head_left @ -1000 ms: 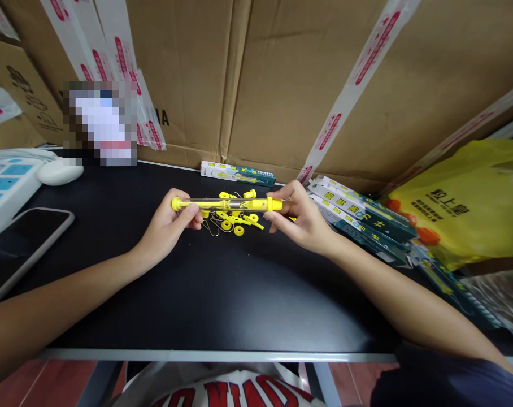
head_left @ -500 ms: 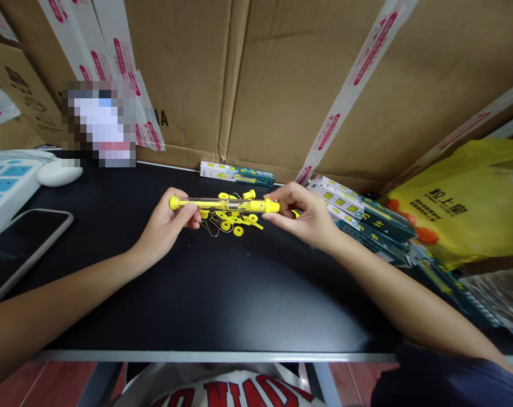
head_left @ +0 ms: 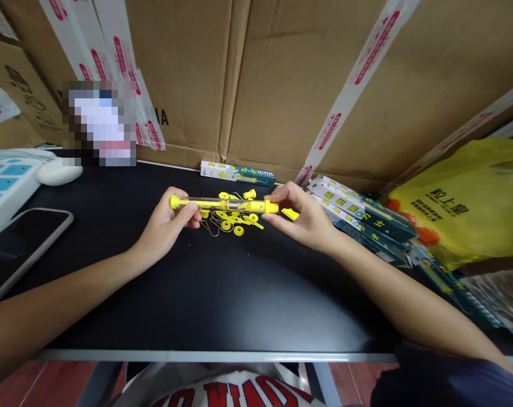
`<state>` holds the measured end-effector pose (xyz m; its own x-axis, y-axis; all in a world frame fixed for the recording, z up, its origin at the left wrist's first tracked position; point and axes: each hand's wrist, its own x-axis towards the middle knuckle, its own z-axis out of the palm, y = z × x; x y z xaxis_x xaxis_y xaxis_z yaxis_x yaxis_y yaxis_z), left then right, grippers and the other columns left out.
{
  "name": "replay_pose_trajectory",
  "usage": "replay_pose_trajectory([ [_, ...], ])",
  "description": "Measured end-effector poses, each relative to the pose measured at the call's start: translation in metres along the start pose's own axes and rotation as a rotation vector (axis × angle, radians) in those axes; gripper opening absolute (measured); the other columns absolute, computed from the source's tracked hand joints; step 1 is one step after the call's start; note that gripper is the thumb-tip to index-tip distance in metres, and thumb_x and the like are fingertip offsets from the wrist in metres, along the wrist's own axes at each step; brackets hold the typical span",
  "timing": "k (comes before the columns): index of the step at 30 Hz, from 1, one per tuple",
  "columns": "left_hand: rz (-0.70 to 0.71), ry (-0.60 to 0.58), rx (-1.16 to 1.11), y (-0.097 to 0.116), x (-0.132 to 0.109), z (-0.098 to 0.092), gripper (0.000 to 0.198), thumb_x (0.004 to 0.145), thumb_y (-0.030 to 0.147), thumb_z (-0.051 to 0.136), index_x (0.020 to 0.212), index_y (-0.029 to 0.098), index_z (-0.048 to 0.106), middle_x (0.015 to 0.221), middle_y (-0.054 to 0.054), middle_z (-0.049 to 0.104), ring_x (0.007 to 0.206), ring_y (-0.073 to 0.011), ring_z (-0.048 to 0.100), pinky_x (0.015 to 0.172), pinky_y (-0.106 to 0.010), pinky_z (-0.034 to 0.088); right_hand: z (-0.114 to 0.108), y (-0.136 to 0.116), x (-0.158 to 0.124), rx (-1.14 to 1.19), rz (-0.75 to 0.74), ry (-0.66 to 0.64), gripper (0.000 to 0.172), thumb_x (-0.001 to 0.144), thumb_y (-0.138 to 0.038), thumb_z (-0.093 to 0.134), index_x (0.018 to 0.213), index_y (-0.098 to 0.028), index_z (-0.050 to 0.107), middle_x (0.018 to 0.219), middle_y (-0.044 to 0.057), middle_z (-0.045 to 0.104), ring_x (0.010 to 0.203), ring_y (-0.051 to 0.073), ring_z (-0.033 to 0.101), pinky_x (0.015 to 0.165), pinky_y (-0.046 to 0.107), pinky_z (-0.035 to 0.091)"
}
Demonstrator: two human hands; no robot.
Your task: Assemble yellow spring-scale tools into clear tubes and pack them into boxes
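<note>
A clear tubular spring scale (head_left: 225, 205) with yellow ends lies level across both hands, above the black tabletop. My left hand (head_left: 172, 217) is closed round its left end, thumb along the tube. At the other end, my right hand (head_left: 303, 212) has thumb and index finger closed on the yellow cap (head_left: 270, 207). Behind and below the tube is a loose pile of yellow plastic parts (head_left: 238, 230) and wire hooks (head_left: 209, 228), partly covered by the tube. Another yellow piece (head_left: 290, 213) shows between the fingers and palm of my right hand; whether it touches the hand I cannot tell.
One printed box (head_left: 237, 173) lies at the back against cardboard (head_left: 307, 73). Several similar boxes (head_left: 362, 212) are stacked at right, beside a yellow bag (head_left: 472, 198). A phone (head_left: 23, 246), a power strip (head_left: 6, 181) and a white rounded object (head_left: 59, 172) are at left.
My right hand's fingers have shifted slightly round the cap, and more of the yellow piece by that hand shows. The left hand and the tube stay nearly still.
</note>
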<state>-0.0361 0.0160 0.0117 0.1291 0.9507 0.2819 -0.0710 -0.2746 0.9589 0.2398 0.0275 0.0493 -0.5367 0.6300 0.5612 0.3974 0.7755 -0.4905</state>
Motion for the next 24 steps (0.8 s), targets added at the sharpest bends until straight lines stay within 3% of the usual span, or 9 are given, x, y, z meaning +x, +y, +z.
replay_pose_trajectory([
  [13,-0.019,-0.004,-0.014,0.0004,-0.0006,0.0000,0.031,0.083,0.040,0.065,0.091,0.020,0.043,0.073,0.004,0.062,0.066,-0.0095,0.062,0.064,-0.024,0.053,-0.0005,-0.0007,-0.0017,-0.018,0.000,-0.019,0.022,0.086,-0.029,0.065,0.101,-0.021,0.052,0.083,0.001,0.055,0.065,0.012,0.054,0.056,0.025,0.047],
  [19,-0.023,-0.008,-0.009,-0.0005,-0.0002,0.0001,0.033,0.083,0.043,0.065,0.090,0.020,0.043,0.073,0.004,0.063,0.064,-0.0089,0.062,0.063,-0.023,0.053,-0.0051,-0.0031,0.0022,-0.091,-0.021,0.004,0.022,0.084,-0.028,0.068,0.100,-0.021,0.054,0.067,-0.005,0.046,0.055,0.009,0.041,0.052,0.024,0.038],
  [24,-0.015,-0.005,-0.013,-0.0012,-0.0003,0.0002,0.033,0.083,0.043,0.065,0.091,0.021,0.043,0.072,0.004,0.063,0.064,-0.0092,0.062,0.063,-0.023,0.053,-0.0074,-0.0069,0.0074,-0.206,-0.148,0.063,0.019,0.081,-0.030,0.070,0.092,-0.022,0.057,0.086,0.004,0.054,0.078,0.019,0.052,0.067,0.034,0.046],
])
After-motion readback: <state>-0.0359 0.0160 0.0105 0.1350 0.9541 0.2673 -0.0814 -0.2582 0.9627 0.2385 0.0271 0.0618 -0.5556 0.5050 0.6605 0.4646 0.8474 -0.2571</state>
